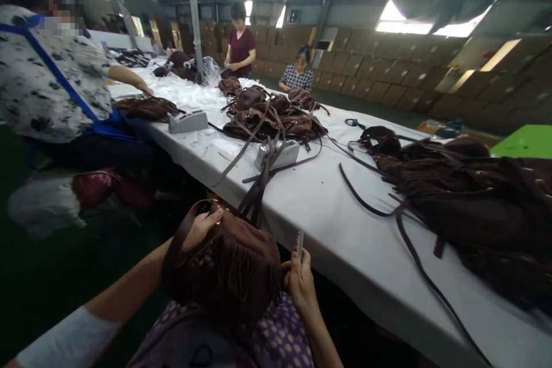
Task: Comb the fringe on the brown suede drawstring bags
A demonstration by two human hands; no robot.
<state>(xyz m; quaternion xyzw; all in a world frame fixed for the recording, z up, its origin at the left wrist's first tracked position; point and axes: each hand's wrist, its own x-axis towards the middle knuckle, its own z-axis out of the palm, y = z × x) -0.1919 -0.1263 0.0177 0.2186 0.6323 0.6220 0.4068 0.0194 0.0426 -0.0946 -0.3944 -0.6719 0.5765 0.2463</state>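
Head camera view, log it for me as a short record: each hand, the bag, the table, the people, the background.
Left hand: grips the brown fringed bag at its top edge
Right hand: holds a pale comb, teeth showing, beside the bag
Bag position: off the table, above purple dotted cloth
Table: white covering; brown bags heaped at right, more in the middle; two grey tape dispensers
Other people: at least three
Background: stacked cardboard boxes
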